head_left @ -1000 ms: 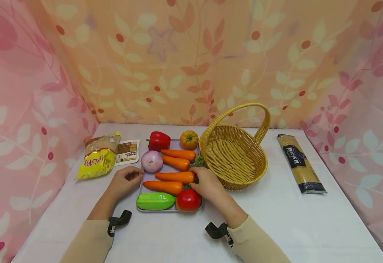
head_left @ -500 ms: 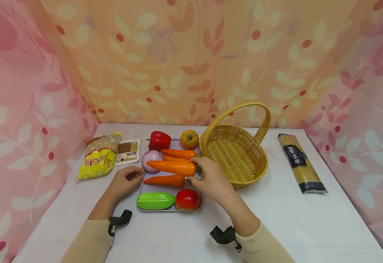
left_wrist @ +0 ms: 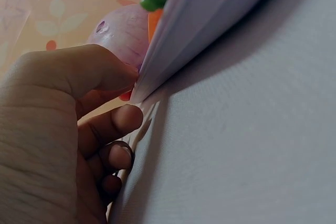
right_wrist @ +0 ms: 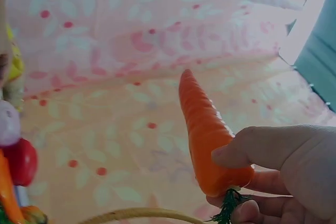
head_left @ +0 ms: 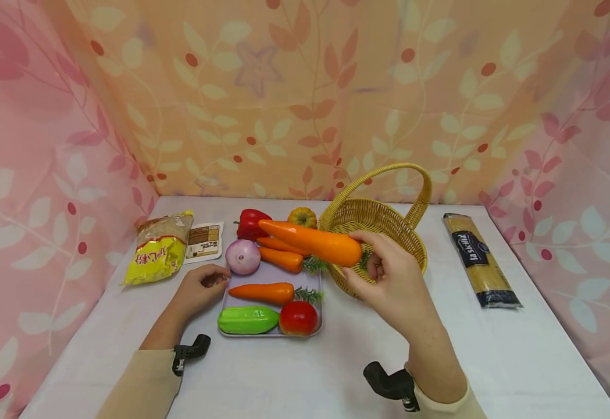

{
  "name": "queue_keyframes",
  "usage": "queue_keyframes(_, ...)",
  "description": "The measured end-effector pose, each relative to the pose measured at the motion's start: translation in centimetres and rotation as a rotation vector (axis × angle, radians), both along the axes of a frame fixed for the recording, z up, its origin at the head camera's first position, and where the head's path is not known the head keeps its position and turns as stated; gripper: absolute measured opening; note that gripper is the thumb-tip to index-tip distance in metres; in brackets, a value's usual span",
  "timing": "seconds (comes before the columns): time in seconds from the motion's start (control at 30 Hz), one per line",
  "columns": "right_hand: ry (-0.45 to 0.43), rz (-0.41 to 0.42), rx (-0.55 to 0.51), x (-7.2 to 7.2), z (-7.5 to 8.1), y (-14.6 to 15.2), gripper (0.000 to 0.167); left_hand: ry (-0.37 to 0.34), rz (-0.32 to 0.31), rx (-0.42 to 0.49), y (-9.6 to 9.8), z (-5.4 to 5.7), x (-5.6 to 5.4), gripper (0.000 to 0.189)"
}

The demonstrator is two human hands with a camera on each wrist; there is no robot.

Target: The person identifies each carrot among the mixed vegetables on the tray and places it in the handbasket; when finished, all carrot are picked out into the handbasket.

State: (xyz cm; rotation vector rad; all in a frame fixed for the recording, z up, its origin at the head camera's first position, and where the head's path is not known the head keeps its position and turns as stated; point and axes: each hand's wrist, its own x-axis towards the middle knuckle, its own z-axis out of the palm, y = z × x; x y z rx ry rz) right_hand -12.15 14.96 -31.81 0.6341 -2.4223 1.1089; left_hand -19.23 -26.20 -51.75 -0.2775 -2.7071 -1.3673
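My right hand (head_left: 393, 285) holds an orange carrot (head_left: 310, 241) raised between thumb and fingers, gripping its thick end near the leafy top. In the right wrist view the carrot (right_wrist: 207, 135) points upward, with green leaves (right_wrist: 230, 205) under the fingers. In the head view it overlaps the near-left part of the wicker basket (head_left: 383, 214). My left hand (head_left: 200, 288) stays at the left edge of the lilac tray (head_left: 273, 275). The left wrist view shows thumb and index finger pinching the tray rim (left_wrist: 149, 74), the other fingers curled below.
On the tray lie several other carrots (head_left: 263, 293), a purple onion (head_left: 242, 257), a red bell pepper (head_left: 253, 223), a small pumpkin (head_left: 302, 217), a ridged green vegetable (head_left: 248, 320) and a round red fruit (head_left: 298, 318). Bagged powder (head_left: 159, 250) and a flat packet (head_left: 203, 242) stand left, pasta (head_left: 474, 259) right.
My right hand has picked a carrot up off the middle of the tray and carried it up and right to the basket's near-left side. The left hand has stayed in place.
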Motion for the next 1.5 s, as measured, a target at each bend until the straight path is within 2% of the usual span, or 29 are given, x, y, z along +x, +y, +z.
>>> queue_keyframes(0.23,0.122,-0.08,-0.04,0.6,1.5,3.3,0.056,-0.015,-0.001,0.008,0.0,0.1,0.0,0.015)
queue_keyframes(0.37,0.12,-0.146,-0.074,0.6,1.8,5.1,0.057,-0.008,-0.01,0.016,-0.1,0.1,0.0,0.015)
queue_keyframes(0.63,0.033,-0.318,-0.136,1.0,2.2,8.2,0.056,-0.029,0.0,0.006,0.1,0.3,0.0,0.014)
queue_keyframes(0.8,-0.1,-0.456,-0.132,1.0,2.1,10.3,0.054,-0.038,0.013,-0.012,0.1,0.3,-0.1,0.014)
queue_keyframes(0.93,-0.22,-0.584,-0.057,0.7,2.1,11.8,0.056,-0.034,0.013,-0.007,0.1,0.2,0.0,0.014)
queue_keyframes(1.07,-0.322,-0.658,0.026,-0.1,1.7,13.2,0.063,-0.028,0.01,0.0,0.1,0.2,0.0,0.014)
queue_keyframes(1.17,-0.402,-0.659,0.07,-1.1,1.0,14.0,0.068,-0.028,0.011,-0.004,0.1,0.2,0.0,0.015)
queue_keyframes(1.3,-0.485,-0.601,0.125,-2.8,-0.2,14.4,0.071,-0.03,0.009,-0.004,0.2,0.3,0.0,0.015)
queue_keyframes(1.5,-0.539,-0.504,0.173,-6.4,-3.2,12.0,0.065,-0.028,0.008,-0.008,0.1,0.1,0.0,0.014)
